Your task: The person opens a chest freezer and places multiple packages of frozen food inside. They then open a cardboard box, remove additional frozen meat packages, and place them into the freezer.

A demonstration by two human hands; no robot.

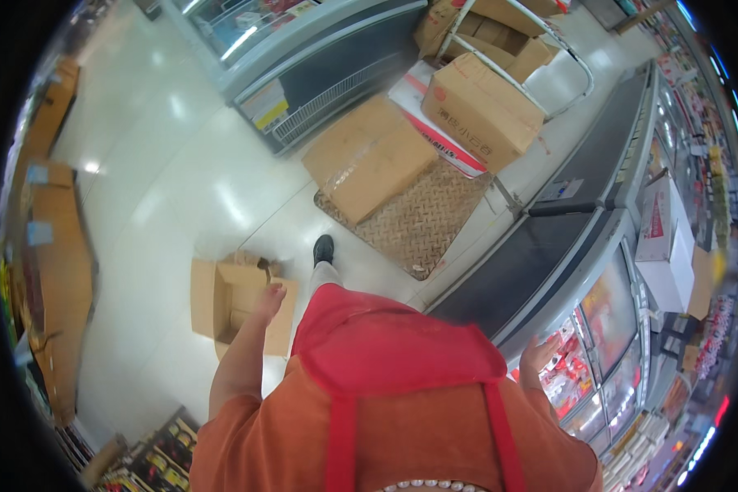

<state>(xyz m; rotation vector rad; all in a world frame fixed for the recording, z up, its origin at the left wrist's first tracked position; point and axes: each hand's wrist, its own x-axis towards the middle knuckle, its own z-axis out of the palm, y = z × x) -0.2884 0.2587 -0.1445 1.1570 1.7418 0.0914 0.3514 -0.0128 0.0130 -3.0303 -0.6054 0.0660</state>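
Note:
My left hand [272, 300] is closed at the upper edge of an open cardboard box [240, 301] and appears to grip its flap. The flaps are spread and the part of the inside that shows is bare. A small dark thing [264, 265] sticks up just beyond my fingers; it is too blurred to name. Whether the box touches the floor I cannot tell. My right hand [540, 353] holds nothing, its fingers apart, beside the glass-topped chest freezer [566, 277] on my right. Red and white packages [569, 375] show under the freezer's glass.
Ahead lies a flat platform with a tread-plate deck [430, 227], bearing a taped carton [369, 154], a white-and-red carton [446, 144] and a printed carton [483, 114]. Its white tubular handle [581, 67] rises behind. Another freezer [320, 67] stands beyond. A white box [664, 234] sits atop the right freezer.

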